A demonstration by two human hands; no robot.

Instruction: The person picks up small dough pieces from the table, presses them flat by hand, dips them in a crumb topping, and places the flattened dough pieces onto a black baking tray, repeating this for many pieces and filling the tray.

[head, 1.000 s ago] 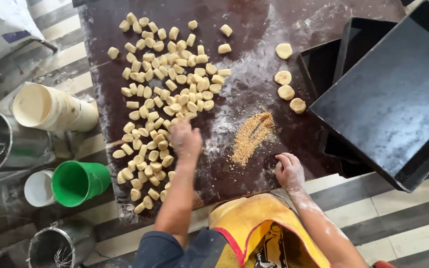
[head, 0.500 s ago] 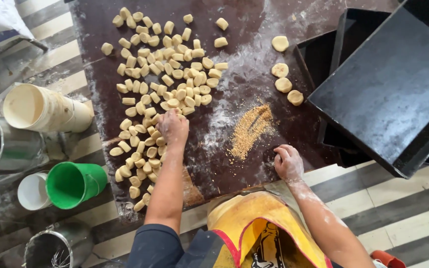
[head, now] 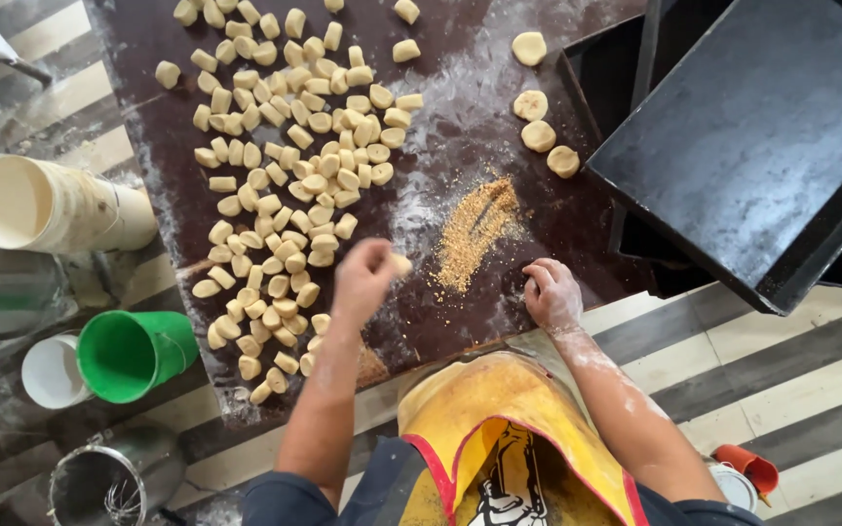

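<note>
Several small pale dough pieces (head: pixel 285 166) lie spread over the left half of a dark brown floured table (head: pixel 460 117). My left hand (head: pixel 363 278) is raised over the table's near side and pinches one dough piece (head: pixel 400 263) between its fingertips. My right hand (head: pixel 550 292), dusted with flour, rests fingers-down on the table beside a pile of golden crumbs (head: pixel 475 229). Three flattened round dough discs (head: pixel 541 131) sit near the trays, and another disc (head: pixel 528 47) lies farther back.
Stacked black baking trays (head: pixel 762 146) overhang the table's right side. Left of the table stand a cream tub (head: pixel 51 205), a green bucket (head: pixel 129 353), a white cup (head: pixel 49 370) and metal containers (head: pixel 99 482). The floor is striped tile. I wear a yellow apron (head: pixel 499 438).
My left hand has lifted off the heap of dough pieces and moved right toward the crumbs with one piece pinched. The right hand has stayed by the crumbs.
</note>
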